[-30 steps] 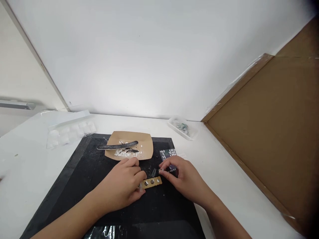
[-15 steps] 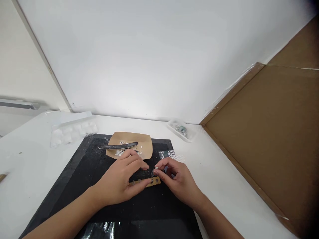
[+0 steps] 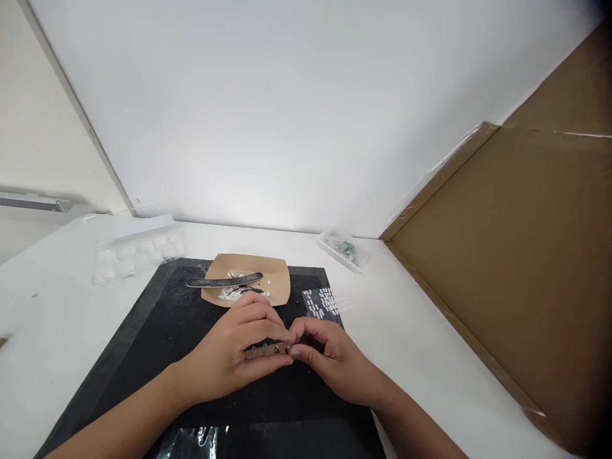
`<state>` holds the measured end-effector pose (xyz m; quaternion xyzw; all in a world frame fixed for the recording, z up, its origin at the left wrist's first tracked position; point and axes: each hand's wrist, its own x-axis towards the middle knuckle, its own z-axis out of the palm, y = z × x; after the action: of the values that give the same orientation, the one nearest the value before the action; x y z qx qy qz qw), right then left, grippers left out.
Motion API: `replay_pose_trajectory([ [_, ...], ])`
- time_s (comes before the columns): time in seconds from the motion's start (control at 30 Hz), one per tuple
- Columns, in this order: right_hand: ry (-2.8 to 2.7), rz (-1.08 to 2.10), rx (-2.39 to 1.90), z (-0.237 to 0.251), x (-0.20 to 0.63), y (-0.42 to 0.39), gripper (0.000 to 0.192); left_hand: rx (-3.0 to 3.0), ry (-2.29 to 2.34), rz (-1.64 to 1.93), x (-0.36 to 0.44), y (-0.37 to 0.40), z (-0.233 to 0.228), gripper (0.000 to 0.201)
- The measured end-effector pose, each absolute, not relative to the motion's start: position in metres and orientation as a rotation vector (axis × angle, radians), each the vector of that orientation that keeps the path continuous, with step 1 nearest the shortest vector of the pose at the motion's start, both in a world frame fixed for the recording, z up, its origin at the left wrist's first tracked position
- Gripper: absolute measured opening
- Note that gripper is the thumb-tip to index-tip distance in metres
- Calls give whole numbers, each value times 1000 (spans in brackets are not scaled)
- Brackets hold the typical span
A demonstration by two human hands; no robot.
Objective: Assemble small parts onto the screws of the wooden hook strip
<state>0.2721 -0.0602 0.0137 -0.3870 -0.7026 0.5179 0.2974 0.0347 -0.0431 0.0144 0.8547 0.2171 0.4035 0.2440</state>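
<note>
Between both hands [image 3: 282, 350], small brown strip [image 3: 266, 350], pinched by fingertips

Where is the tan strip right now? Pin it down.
The tan strip lies low in the head view's centre on the black mat, pinched between the left hand and right hand, just nearer than the brown paper tray.

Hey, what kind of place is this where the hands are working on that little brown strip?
Probably a small craft or assembly workbench: a white table with a black work mat, a paper tray of tiny white pieces, and a cardboard panel as a side screen.
</note>
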Motion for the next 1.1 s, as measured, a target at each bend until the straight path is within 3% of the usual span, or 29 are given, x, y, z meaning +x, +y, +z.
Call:
replay_pose_trajectory([
  [0.3, -1800, 1445, -1011, 15, 273, -61, 30, 2266, 598, 1186, 38, -41, 16, 10],
  [0.5, -1689, 1521, -987, 14, 271, -66, 27, 2180, 694, 1177, 37, -41, 16, 10],
  [0.9, -1907, 1057, -998, 5, 270, -68, 11, 2127, 770, 1276, 41, -45, 12, 10],
  [1.1, -1948, 1003, -1042, 3, 270, -68, 11, 2115, 881, 1303, 42, -49, 11, 8],
])
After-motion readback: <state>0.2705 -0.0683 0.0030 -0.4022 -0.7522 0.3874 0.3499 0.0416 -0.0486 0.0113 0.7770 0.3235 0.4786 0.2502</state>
